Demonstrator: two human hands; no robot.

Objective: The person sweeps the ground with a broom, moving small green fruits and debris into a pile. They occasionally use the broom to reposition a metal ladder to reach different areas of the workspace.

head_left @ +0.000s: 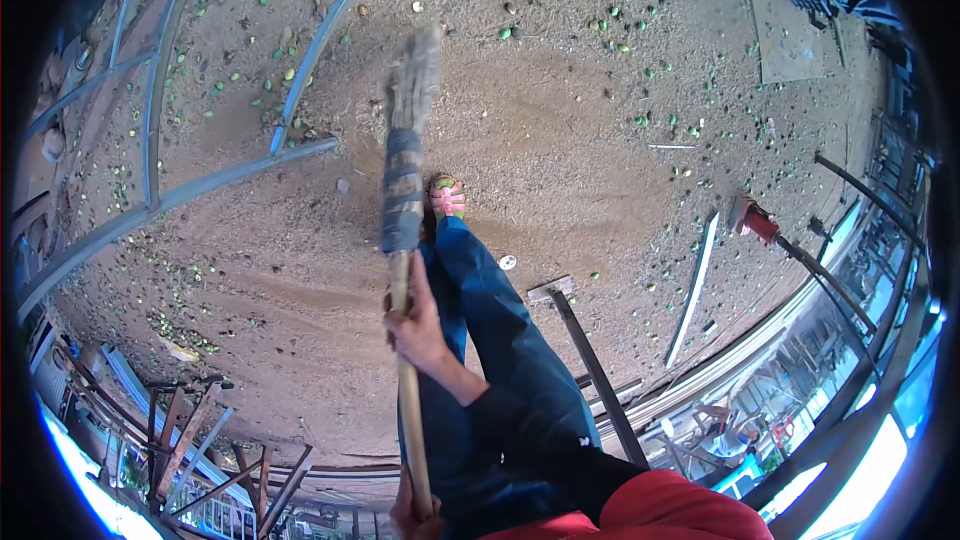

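Note:
A long-handled broom [412,400] stretches from the bottom of the view up over the ground. Its bristle head [414,85] looks smeared by motion, and dark and grey wrapping [403,185] binds the neck. My right hand [418,332] is closed round the wooden handle below the wrapping, thumb lying along it. At the bottom edge my left hand [405,512], partly cut off, grips the handle lower down near my body. My sandalled foot [447,198] shows on the dirt to the right of the wrapping.
Small green fruits [615,30] lie scattered over the dirt. A blue-grey metal frame [215,190] stands at the left. A long-handled scraper [590,360], a red-headed tool [760,223] and a white strip [693,290] are at the right. Wooden and metal bars [185,440] fill the lower left.

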